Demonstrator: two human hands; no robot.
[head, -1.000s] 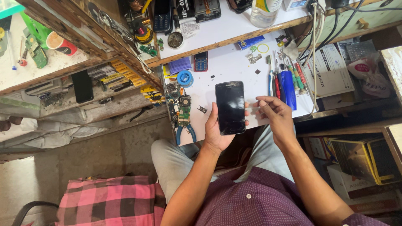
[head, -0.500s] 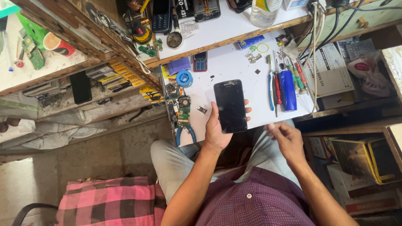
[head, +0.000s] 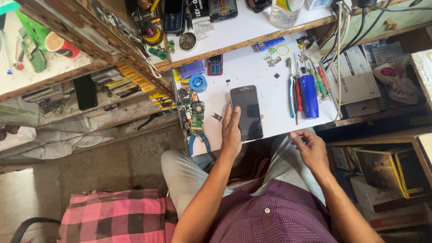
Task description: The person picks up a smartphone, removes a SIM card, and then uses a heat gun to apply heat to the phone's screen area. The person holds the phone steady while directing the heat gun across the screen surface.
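Compared with a second ago, the right hand (head: 310, 150) has been pulled back off the flat black smartphone (head: 246, 112) and is now parked at the near edge of the white table (head: 252, 72), over the lap, fingers loosely curled and pinching nothing that can be made out. Earlier it was held up at the phone's right side. The phone itself has barely been moved: it is still held dark-screen-up above the front of the table, gripped along its left edge by the left hand (head: 231, 135), with the fingers wrapped behind it and the thumb laid on the glass.

For containers, a red paper cup (head: 57, 45) is seen on the left shelf, with something pale inside. A clear plastic bottle (head: 284, 10) stands on the upper ledge; its contents can't be told. Just right of the phone, a blue-handled screwdriver (head: 309, 95) is laid among other slim tools.
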